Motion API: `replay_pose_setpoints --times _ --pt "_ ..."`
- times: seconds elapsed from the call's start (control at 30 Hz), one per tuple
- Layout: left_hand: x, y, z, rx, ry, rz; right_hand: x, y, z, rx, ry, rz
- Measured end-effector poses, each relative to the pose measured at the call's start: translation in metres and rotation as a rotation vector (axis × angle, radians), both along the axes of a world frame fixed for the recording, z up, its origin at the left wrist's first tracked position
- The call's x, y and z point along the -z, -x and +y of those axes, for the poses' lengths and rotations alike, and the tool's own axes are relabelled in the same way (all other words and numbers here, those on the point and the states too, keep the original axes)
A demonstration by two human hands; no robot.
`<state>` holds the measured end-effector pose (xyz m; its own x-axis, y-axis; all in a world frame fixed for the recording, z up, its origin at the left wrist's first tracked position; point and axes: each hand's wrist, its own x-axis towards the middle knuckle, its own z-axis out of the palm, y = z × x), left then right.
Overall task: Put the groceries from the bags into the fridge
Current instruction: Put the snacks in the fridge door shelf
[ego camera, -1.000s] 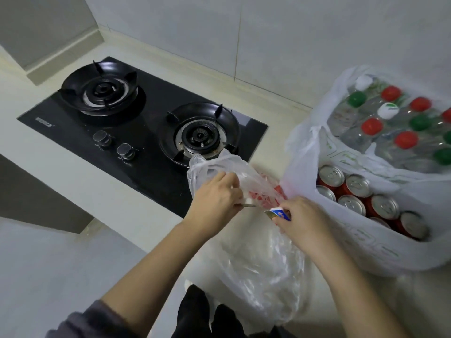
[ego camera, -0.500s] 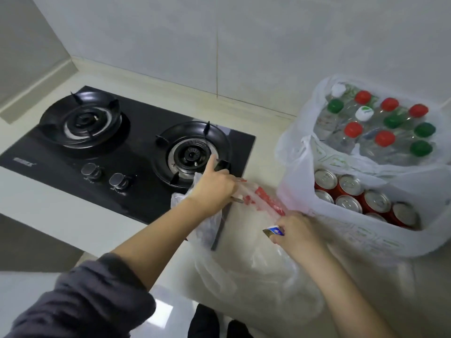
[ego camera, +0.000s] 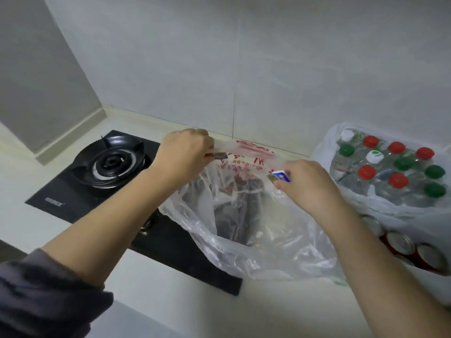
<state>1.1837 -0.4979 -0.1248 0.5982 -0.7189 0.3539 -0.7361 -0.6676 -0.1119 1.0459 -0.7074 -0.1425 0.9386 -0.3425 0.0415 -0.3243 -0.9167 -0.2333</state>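
A clear plastic bag point(ego camera: 268, 242) with red print hangs stretched between both hands over the counter and the hob's right side. My left hand point(ego camera: 183, 154) grips its left rim along with a thin dark-edged item. My right hand point(ego camera: 307, 184) pinches the right rim together with a small blue and white packet point(ego camera: 280, 176). The bag's mouth is held wide and looks hollow inside. At the right stands a white bag point(ego camera: 380, 211) packed with bottles point(ego camera: 395, 164) with red, green and white caps, and red cans point(ego camera: 402, 245) in front.
A black gas hob point(ego camera: 85, 191) is set in the pale counter point(ego camera: 36, 228), its left burner point(ego camera: 109, 162) uncovered. A grey tiled wall point(ego camera: 244, 69) rises behind. The counter edge runs along the lower left.
Both hands have lifted the clear bag up and spread it apart, so its mouth is now wide. The view has tilted up toward the wall.
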Motion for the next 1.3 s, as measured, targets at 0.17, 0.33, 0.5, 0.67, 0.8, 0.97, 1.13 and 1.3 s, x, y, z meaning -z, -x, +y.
replay_pose_setpoints --times 0.17,0.33,0.5,0.67,0.8,0.97,1.13,1.3 --pt "-0.048 -0.055 -0.012 -0.036 0.045 -0.148 -0.043 -0.054 -0.012 -0.025 0.084 -0.199" --pt "-0.054 -0.113 -0.043 -0.078 -0.06 -0.168 -0.041 -0.122 -0.037 0.043 0.279 -0.197" --pt "0.014 -0.173 -0.083 -0.118 -0.276 -0.061 0.021 -0.185 -0.063 0.091 0.389 -0.004" --pt "0.128 -0.218 -0.118 -0.143 -0.451 0.033 0.129 -0.211 -0.08 0.097 0.459 0.153" --pt "0.187 -0.231 -0.129 -0.128 -0.51 0.14 0.182 -0.22 -0.088 0.101 0.444 0.255" --pt "0.168 -0.244 -0.124 -0.006 -0.231 0.138 0.16 -0.218 -0.084 0.09 0.236 -0.003" --pt "0.113 -0.224 -0.106 0.441 -0.031 0.596 0.129 -0.203 -0.067 0.07 -0.194 -0.052" --pt "0.162 -0.25 -0.105 0.225 -0.437 0.725 0.154 -0.211 -0.103 0.308 -0.641 0.335"
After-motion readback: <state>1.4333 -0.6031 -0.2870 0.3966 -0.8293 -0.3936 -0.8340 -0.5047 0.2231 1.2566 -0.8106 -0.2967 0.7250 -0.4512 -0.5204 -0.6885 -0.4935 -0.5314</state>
